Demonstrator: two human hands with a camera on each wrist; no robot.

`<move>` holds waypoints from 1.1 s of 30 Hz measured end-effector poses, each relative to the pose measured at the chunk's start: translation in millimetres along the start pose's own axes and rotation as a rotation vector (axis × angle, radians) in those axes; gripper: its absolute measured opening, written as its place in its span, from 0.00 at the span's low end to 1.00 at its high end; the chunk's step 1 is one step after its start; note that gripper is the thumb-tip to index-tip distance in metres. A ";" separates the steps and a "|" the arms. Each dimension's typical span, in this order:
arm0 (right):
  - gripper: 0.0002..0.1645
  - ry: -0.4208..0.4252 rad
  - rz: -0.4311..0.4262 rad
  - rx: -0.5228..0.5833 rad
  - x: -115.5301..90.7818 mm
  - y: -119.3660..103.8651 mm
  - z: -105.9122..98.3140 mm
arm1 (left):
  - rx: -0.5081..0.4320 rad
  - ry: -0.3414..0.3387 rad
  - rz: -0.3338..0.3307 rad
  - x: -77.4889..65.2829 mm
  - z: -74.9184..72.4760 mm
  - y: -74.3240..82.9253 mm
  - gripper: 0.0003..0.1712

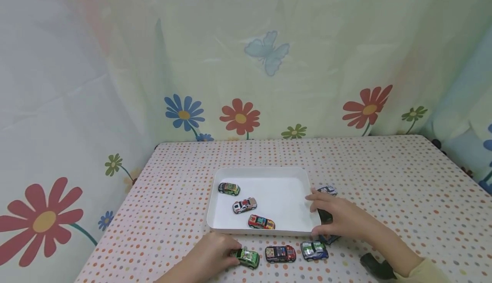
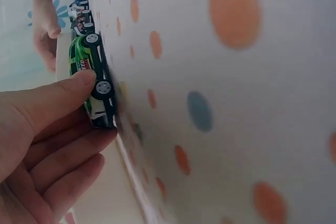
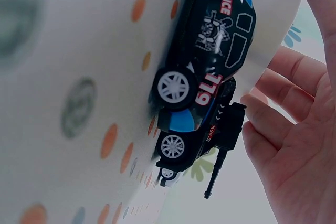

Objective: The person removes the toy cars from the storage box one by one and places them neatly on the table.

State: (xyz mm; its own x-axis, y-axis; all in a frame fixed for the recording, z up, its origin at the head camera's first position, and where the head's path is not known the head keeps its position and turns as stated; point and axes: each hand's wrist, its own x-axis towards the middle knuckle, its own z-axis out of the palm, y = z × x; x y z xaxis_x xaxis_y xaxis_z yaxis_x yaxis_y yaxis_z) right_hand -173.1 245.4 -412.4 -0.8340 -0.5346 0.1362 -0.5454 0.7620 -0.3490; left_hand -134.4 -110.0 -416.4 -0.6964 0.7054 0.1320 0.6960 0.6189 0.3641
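My left hand (image 1: 213,255) pinches a green toy car (image 1: 247,257) at its rear, thumb on the side in the left wrist view; the car's wheels are at the tablecloth. My right hand (image 1: 340,214) is spread along the right wall of a white tray (image 1: 265,232), fingers apart with nothing between them. Below that hand, in the right wrist view, stand a black toy car (image 3: 210,40) marked 119 and a black toy vehicle with a gun barrel (image 3: 228,127). Inside the tray are a green-and-orange car (image 1: 229,189), a white car (image 1: 244,205) and a red-and-yellow car (image 1: 262,222).
In front of the tray stand a dark red toy car (image 1: 280,254) and a white-green-blue toy car (image 1: 314,250). Another white-and-blue car (image 1: 328,190) shows behind the right hand. A dotted cloth (image 1: 384,172) covers the table, with flowered curtains (image 1: 307,82) around it.
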 end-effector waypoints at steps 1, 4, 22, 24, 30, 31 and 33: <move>0.34 0.001 -0.001 0.004 -0.2 0.2 0.1 | 0.007 -0.004 0.009 0.2 -1.3 0.9 0.08; 0.34 -0.003 0.000 -0.001 0.5 0.6 -1.6 | -0.015 -0.041 0.021 2.3 -12.2 5.3 0.05; 0.33 0.006 -0.021 0.003 -1.2 -0.4 3.3 | -0.557 -0.134 -0.006 78.0 -38.1 -39.9 0.17; 0.33 0.006 -0.020 0.000 -1.4 -0.2 4.2 | -0.460 -0.186 0.019 85.1 -31.7 -38.4 0.18; 0.34 0.008 -0.011 -0.009 -0.4 0.7 3.4 | -0.281 -0.239 0.042 96.2 -20.7 -32.8 0.18; 0.34 0.008 -0.010 -0.011 -0.1 0.7 2.9 | -0.269 -0.244 0.037 96.8 -19.3 -32.4 0.19; 0.34 0.004 -0.007 -0.015 0.3 0.5 2.2 | -0.229 -0.252 0.030 97.4 -16.0 -32.3 0.20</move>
State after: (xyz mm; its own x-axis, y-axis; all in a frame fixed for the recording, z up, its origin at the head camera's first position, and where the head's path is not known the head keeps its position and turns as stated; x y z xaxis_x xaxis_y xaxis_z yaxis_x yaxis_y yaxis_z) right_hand -173.4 244.8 -414.6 -0.8303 -0.5388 0.1426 -0.5529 0.7636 -0.3336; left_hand -227.5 -66.8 -400.5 -0.5912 0.8030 -0.0760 0.6380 0.5232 0.5650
